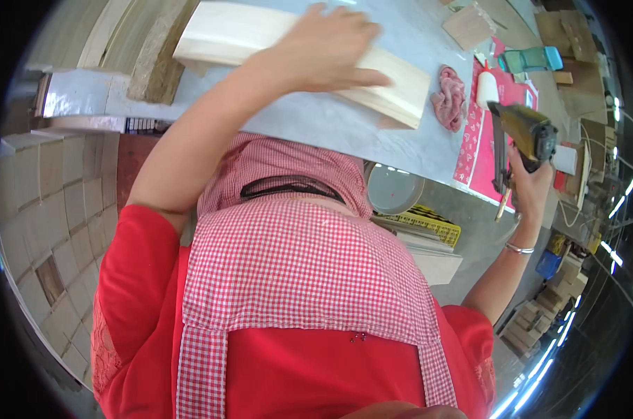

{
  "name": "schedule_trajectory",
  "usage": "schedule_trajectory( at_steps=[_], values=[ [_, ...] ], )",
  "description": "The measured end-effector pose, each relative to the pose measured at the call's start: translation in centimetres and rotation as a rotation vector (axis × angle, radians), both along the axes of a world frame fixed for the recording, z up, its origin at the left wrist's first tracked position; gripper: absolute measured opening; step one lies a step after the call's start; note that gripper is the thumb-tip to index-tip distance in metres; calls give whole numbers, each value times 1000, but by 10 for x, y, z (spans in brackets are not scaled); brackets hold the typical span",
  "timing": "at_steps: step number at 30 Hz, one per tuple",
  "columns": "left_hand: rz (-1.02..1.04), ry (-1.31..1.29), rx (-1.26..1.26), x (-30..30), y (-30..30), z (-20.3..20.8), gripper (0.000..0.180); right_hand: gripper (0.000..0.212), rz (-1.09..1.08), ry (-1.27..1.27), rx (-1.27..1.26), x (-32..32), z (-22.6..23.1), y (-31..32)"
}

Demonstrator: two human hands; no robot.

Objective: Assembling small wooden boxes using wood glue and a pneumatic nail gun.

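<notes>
A long, pale wooden piece with raised edges [400,80] lies across the worktable in front of me. Over its middle is my left hand [330,52], fingers spread and thumb stretched to the right. The hand is slightly blurred, and whether it touches the wood I cannot tell. Off to the right, my right hand [529,181] grips a black and yellowish nail gun [529,129] by its handle, apart from the wood. A crumpled pink cloth [449,98] lies between the wooden piece and the nail gun.
A white glue bottle [487,91] and a greenish clear bottle [529,59] are on a pink sheet [487,164] at the right. Thick boards [163,52] stand at the far left. Stacked wooden pieces [58,202] fill the left side. A round basin [395,188] sits below the table edge.
</notes>
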State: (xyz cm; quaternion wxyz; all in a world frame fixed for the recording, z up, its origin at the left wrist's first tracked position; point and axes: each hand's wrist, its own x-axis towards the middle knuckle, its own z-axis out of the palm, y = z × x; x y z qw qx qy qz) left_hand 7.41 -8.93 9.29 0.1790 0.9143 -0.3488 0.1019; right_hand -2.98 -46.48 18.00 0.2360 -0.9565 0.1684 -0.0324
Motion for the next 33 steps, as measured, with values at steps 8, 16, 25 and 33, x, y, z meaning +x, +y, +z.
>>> schedule_trajectory(
  at_steps=[8, 16, 25, 33],
  values=[
    [-115, 157, -150, -20, 13, 13, 27, 55, -42, -152, -854, -60, -128, -104],
    [-101, -185, -224, -42, -14, -45, 14, 42, -259, 19, -804, -43, -163, -80],
    [-108, 28, -71, -69, -10, -67, 35, 53, -203, -548, -220, 51, -138, -48],
    [22, 155, 124, -63, -4, -76, 73, 67, -398, -236, -76, 133, -161, -45]
  ],
)
